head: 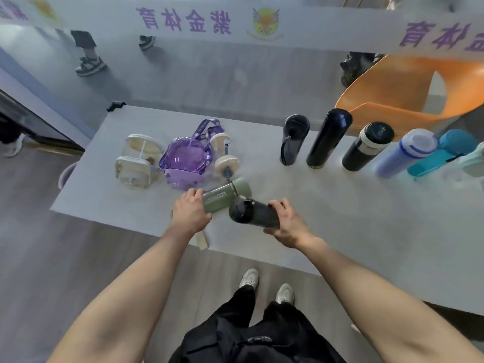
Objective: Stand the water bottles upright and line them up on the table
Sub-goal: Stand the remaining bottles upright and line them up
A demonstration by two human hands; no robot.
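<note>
My left hand (191, 209) grips the base end of a green bottle (226, 193) that lies tilted on the grey table (366, 231). A dark grey bottle (251, 212) lies on its side just in front of it, and my right hand (286, 222) holds it. Several bottles stand upright in a row at the back right: a black strap bottle (294, 138), a tall black flask (328, 138), a black and white flask (366, 146), a blue bottle (404, 153), a teal bottle (442, 153) and a pale one (475, 161) at the frame's edge. At the left lie a clear bottle (137, 159), a purple bottle (184, 159) and a cream bottle (224, 153).
An orange chair (408, 87) stands behind the table's right end. A white banner with purple lettering (183, 20) hangs across the back. Another person's feet (90, 64) are on the floor beyond. A beige strap (201, 241) hangs over the table's near edge.
</note>
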